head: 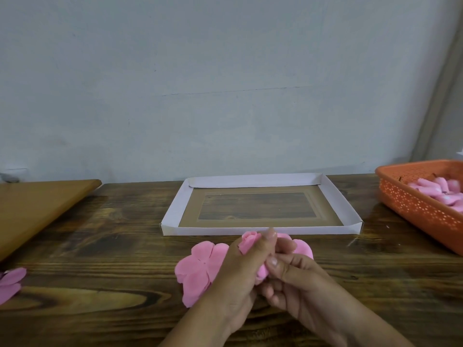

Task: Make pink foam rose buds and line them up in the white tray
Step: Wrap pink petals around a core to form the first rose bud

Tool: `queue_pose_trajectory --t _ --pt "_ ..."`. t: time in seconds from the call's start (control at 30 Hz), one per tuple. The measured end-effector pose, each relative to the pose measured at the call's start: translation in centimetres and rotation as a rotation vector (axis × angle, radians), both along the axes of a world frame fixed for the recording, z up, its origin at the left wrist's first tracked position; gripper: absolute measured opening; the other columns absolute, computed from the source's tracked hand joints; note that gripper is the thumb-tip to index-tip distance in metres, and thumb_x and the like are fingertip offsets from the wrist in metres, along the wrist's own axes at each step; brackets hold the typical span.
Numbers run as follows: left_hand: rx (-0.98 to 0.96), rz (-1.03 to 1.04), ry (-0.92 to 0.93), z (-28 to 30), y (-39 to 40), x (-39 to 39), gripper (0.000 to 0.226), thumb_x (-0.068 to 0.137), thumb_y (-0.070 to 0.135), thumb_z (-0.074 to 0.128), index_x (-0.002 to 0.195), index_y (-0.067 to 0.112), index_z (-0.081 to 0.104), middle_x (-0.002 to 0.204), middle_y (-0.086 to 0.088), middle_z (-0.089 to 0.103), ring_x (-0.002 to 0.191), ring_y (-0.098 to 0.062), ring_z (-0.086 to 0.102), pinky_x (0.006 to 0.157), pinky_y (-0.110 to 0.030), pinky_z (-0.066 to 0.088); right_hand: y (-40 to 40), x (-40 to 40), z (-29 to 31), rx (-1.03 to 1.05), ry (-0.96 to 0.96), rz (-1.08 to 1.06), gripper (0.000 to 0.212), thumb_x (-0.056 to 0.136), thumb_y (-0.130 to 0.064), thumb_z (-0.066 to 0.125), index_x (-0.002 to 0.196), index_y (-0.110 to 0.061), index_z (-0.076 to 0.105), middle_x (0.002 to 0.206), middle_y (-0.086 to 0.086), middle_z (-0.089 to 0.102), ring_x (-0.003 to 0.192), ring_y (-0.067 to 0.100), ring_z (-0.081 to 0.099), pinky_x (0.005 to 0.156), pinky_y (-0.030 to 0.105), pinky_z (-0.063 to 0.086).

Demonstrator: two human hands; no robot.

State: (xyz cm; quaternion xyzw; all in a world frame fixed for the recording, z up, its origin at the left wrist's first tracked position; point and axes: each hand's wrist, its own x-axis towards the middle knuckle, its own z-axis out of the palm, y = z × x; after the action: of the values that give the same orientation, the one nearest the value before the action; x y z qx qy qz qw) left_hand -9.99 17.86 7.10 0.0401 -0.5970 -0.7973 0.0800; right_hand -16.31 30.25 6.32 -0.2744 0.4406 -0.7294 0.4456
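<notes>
Nearest me, both hands met low over the counter [100,246]. My left hand [238,276] was curled round the rolled pink bud [248,240], its whorled tip poking out above the fingers, and I judged that grip was there to keep the roll from springing open. My right hand [298,279] pinched the bud's lower end, thumb pressed on the foam, probably to tighten or seal the base.

Just behind the hands lay loose pink foam petals [198,266], flat on the wood and close by, I think so the next layer could be taken without reaching. More pink foam peeked out past the right hand. A stray petal piece [11,281] sat well apart at the left edge.

Beyond them stood the white tray [250,231], square on to me and holding no buds that I could see, so the line-up had not begun. The orange basket [416,204] of pink foam pieces waited at the far right, on the side of my right hand. A brown board [37,206] lay at the far left.
</notes>
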Motion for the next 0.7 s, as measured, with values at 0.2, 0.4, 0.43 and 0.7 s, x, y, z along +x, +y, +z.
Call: queue_pose_trajectory --t 0.2,0.4,0.43,0.7 --pt "0.14 0.132 -0.063 0.0 0.1 -0.4 0.038 0.087 0.058 0.067 0.077 0.024 0.078 0.097 -0.004 0.076 0.083 -0.034 0.065 0.077 -0.046 0.057 -0.4 1.3 -0.4 0.332 0.676 -0.405 0.017 0.091 -0.018 0.072 0.087 -0.034 0.077 0.077 -0.011 0.075 0.07 0.002 0.069 0.068 0.015 0.05" --pt "0.218 0.142 -0.063 0.1 0.0 -0.5 0.039 0.09 0.052 0.068 0.075 0.017 0.077 0.095 -0.01 0.073 0.119 -0.046 0.062 0.112 -0.065 0.04 -0.2 1.4 -1.5 0.385 1.175 -0.585 0.016 0.097 -0.019 0.063 0.087 -0.025 0.075 0.073 -0.014 0.067 0.071 0.007 0.062 0.06 0.021 0.047" --pt "0.21 0.128 -0.061 0.1 0.0 -0.5 0.041 0.091 0.053 0.067 0.075 0.016 0.075 0.094 -0.009 0.071 0.119 -0.05 0.06 0.113 -0.066 0.037 -0.1 1.4 -1.4 0.377 1.181 -0.583 0.021 0.098 -0.018 0.062 0.082 -0.027 0.072 0.072 -0.013 0.066 0.071 0.009 0.062 0.062 0.025 0.048" --pt "0.195 0.056 -0.066 0.4 -0.1 -0.3 0.036 0.077 0.062 0.069 0.066 0.029 0.073 0.087 0.002 0.071 0.056 -0.026 0.061 0.046 -0.03 0.046 -0.4 2.1 0.3 0.291 0.528 -0.305 0.046 0.101 -0.008 0.054 0.06 -0.024 0.066 0.058 0.001 0.061 0.053 0.012 0.054 0.053 0.021 0.044"
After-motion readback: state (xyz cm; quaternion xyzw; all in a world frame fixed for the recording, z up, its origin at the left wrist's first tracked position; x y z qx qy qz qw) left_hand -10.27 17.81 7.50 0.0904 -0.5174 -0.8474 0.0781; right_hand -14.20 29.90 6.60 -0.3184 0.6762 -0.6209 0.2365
